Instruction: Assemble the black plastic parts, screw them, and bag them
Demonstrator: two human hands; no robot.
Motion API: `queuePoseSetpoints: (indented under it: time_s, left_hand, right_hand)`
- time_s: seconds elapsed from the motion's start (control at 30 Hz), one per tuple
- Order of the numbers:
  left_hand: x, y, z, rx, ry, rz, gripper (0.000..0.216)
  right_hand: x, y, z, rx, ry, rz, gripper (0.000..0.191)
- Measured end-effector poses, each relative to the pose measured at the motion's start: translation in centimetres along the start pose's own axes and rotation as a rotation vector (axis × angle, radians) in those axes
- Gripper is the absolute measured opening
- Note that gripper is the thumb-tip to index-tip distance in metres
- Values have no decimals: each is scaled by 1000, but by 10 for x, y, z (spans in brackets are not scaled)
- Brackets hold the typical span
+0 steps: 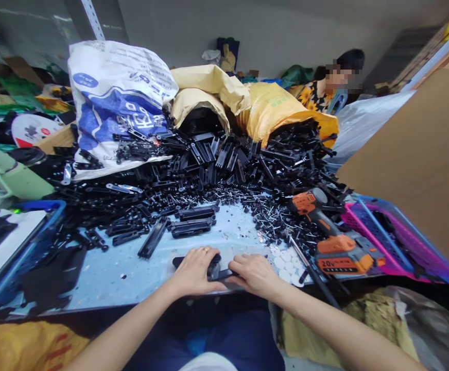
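Note:
My left hand (194, 270) and my right hand (254, 273) lie side by side at the table's near edge, both pressed on a long black plastic part (216, 269) that rests flat on the pale tabletop (132, 268). The part's middle shows between the hands; its ends are covered by my fingers. A ring sits on my left hand. Just beyond lie assembled black parts (193, 220), and behind them a big heap of loose black plastic parts (224, 165) with small screws (271, 216).
An orange cordless drill (330, 242) lies right of my hands. A pink basket (394, 237) stands at right, a blue basket (27, 242) at left. Sacks (116, 98) and yellow bags (271, 108) back the heap. A green mug (8, 178) is far left. Another person (332, 85) sits behind.

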State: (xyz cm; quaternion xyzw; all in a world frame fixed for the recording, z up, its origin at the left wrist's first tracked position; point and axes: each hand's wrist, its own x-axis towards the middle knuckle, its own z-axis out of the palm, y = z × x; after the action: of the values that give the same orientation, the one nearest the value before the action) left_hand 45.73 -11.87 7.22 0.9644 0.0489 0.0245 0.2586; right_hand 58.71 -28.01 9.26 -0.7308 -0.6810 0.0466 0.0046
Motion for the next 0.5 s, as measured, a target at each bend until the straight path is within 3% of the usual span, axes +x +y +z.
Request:
queuePoseSetpoints:
  time_s: [0.23, 0.37, 0.5]
  left_hand:
    - [2, -1, 6, 36, 99, 7, 59]
    - [-1, -4, 13, 51, 159, -7, 44]
    - [-3, -3, 15, 70, 157, -30, 44]
  right_hand:
    - [-7, -6, 4, -51, 112, 89, 22]
    - [0, -9, -4, -100, 162, 68, 17]
    - [3, 3, -4, -93, 166, 13, 23]
